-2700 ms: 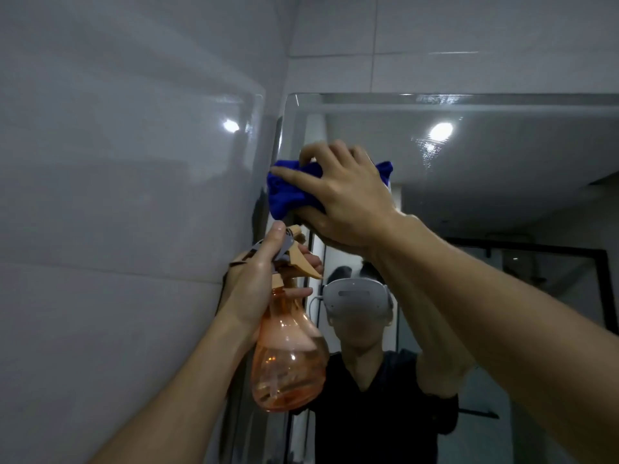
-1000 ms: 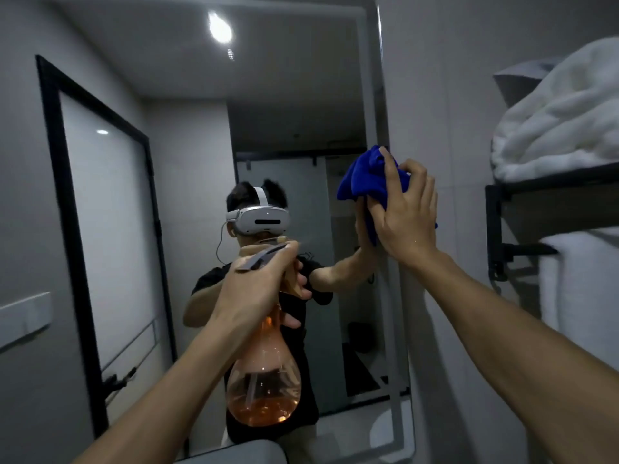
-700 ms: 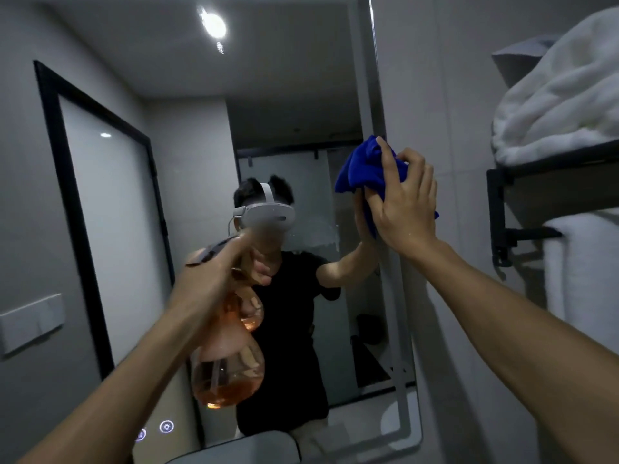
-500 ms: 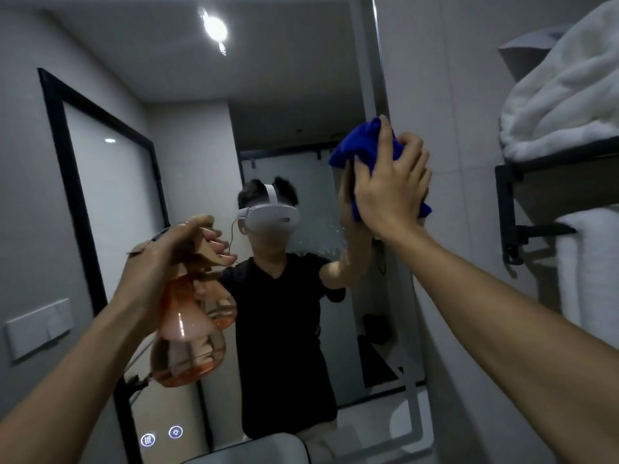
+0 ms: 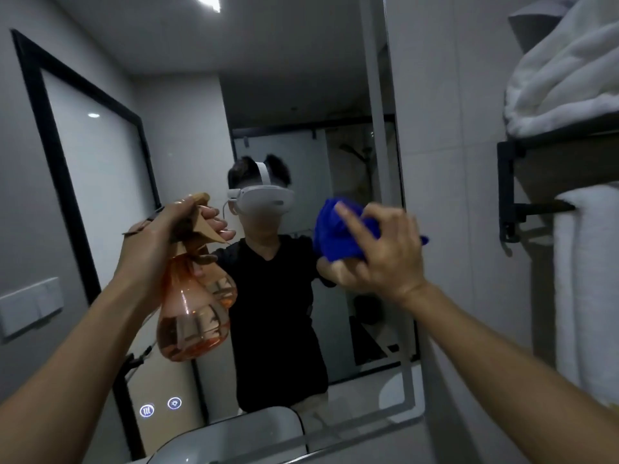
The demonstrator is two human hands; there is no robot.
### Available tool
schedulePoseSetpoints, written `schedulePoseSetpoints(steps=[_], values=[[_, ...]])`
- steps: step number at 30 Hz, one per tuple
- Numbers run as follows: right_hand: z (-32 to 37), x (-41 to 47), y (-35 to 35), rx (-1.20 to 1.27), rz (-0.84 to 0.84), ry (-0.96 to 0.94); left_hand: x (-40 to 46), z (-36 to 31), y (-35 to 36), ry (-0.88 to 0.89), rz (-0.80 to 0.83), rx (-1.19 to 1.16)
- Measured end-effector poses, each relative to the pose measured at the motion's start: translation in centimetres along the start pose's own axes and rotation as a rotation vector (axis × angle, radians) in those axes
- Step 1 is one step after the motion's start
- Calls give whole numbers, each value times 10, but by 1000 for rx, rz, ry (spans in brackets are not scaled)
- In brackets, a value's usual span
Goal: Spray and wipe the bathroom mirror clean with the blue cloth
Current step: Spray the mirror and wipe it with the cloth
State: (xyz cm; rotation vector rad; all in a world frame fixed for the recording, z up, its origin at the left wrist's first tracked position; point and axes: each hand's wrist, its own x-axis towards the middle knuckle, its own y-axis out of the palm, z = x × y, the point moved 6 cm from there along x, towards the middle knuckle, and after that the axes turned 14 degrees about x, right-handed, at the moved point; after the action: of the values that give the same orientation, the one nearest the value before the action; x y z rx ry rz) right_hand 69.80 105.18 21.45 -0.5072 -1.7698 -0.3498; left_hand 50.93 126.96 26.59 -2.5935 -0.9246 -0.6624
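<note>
The left hand (image 5: 157, 242) is gripping the neck of an orange spray bottle (image 5: 191, 316), fingers curled at the trigger. The right hand (image 5: 382, 252) is clutching the bunched blue cloth (image 5: 338, 232), pressing it against the mirror (image 5: 187, 105) near its right edge. Beyond, white towels (image 5: 562, 78) are resting on a black rack (image 5: 512, 182)

blue cloth (image 5: 338, 236), orange spray bottle (image 5: 191, 316), seemingly white towels (image 5: 562, 78)

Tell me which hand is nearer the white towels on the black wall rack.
Right. The right hand, pressing the blue cloth, is beside the white towels; the left hand is farther left.
</note>
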Motion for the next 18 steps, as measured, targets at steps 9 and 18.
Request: schedulePoseSetpoints(steps=[9,18], values=[[-34,135,-8,-39,-193,616,8,3,1,37,3,-9],[51,-12,17,88,134,-180,12,7,-1,55,27,14]])
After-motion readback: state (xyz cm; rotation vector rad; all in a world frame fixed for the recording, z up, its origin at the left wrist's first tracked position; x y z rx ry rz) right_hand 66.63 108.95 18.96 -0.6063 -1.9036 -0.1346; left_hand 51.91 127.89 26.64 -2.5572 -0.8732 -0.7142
